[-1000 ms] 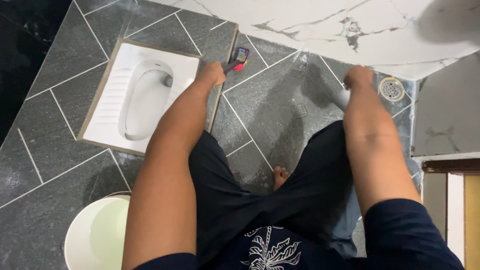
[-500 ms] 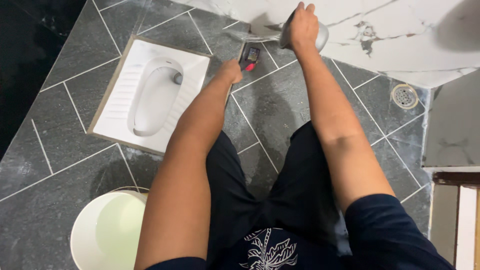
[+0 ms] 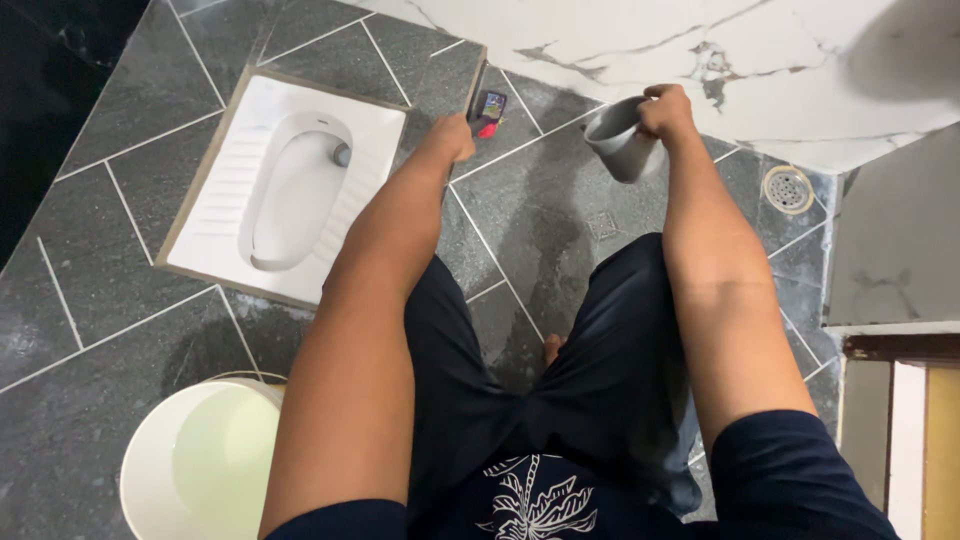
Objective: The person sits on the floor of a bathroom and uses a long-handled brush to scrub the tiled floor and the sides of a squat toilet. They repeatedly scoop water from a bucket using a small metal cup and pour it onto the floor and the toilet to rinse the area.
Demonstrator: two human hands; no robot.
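A grey mug is held by its handle in the right hand, fingers closed round it, tipped so its mouth faces left and slightly down above the wet grey floor tiles. A brush with a dark head and a red part is gripped in the left hand, fist closed on its handle, the head resting on the tile just beside the raised border of the white squat pan.

For the rinsing and scrubbing that appears to be in hand, water is best poured low and slowly so that it is carried toward the round floor drain at the right rather than splashed against the marble wall. The brush is best kept flat along the grout lines.

Room is limited: the wall stands close ahead, the pan's border forms a step at the left, and a white bucket of water stands near the left knee. A bare foot rests on wet tile between the legs, so slipping is judged the main risk. The open stretch lies between the 2 hands.
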